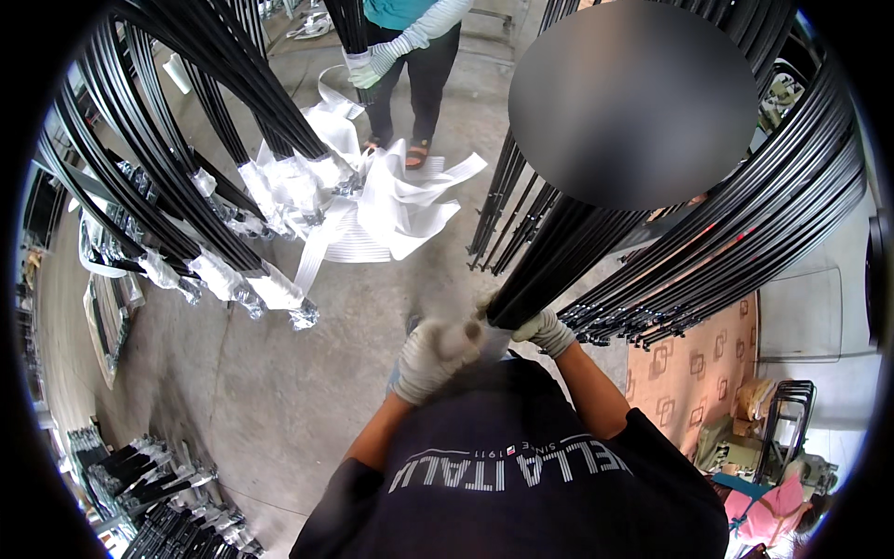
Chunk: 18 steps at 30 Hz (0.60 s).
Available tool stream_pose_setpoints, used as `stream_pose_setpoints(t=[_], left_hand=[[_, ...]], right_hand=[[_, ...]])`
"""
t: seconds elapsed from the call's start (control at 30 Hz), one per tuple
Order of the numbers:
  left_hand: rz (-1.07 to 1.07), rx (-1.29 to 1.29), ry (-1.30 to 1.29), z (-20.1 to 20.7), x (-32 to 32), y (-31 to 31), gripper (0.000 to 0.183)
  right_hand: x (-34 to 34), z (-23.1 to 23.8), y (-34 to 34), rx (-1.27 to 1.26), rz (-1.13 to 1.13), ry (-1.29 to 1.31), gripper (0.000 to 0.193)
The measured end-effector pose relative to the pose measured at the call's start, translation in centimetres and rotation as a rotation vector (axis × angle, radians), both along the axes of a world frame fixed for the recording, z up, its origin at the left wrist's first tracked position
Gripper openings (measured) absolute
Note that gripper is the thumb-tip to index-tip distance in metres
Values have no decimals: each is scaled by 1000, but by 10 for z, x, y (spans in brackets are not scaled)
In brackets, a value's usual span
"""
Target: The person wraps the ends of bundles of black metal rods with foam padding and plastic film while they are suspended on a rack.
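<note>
A thick bundle of long black rods [554, 256] slants down toward me, its lower end close to my chest. My right hand [547, 334], in a pale knit glove, is closed against the right side of that end. My left hand [431, 359], gloved the same way and smeared by motion, is wrapped round a roll with a pale round core [473, 332]. Between the hands shows some whitish, see-through film [494, 343] at the rods' end. A grey blurred oval hides the rods' upper part.
Black rods with film-wrapped ends [223, 279] hang at the left, near white strips [400, 205] on the floor. More rods [726, 270] hang at the right. A co-worker [410, 65] in green stands ahead holding rods. Dark frame parts [168, 494] lie lower left.
</note>
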<state>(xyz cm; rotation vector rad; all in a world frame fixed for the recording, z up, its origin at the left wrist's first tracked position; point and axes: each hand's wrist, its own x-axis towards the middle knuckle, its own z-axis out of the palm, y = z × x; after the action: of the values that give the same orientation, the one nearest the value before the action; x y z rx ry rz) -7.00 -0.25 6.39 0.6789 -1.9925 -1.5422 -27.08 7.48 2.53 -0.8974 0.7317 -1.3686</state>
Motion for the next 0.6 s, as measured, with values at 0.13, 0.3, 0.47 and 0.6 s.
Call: stream_pose_setpoints(t=[0.13,0.3,0.47,0.6], left_hand=[[144,259,-96,-21,-16,-23,39],[-193,605,122,-101,-73,-30,50],[-629,729,-40,-103,-96,-34,48],[-1032,0,-84,-173,-118,-52,31]], right_hand=[[4,-13,0,-38,-56,87,74],[4,-67,18,93,-277,84,65],[33,-40,44,525,-545,892,47],[62,24,60,487,-731,1013,29]])
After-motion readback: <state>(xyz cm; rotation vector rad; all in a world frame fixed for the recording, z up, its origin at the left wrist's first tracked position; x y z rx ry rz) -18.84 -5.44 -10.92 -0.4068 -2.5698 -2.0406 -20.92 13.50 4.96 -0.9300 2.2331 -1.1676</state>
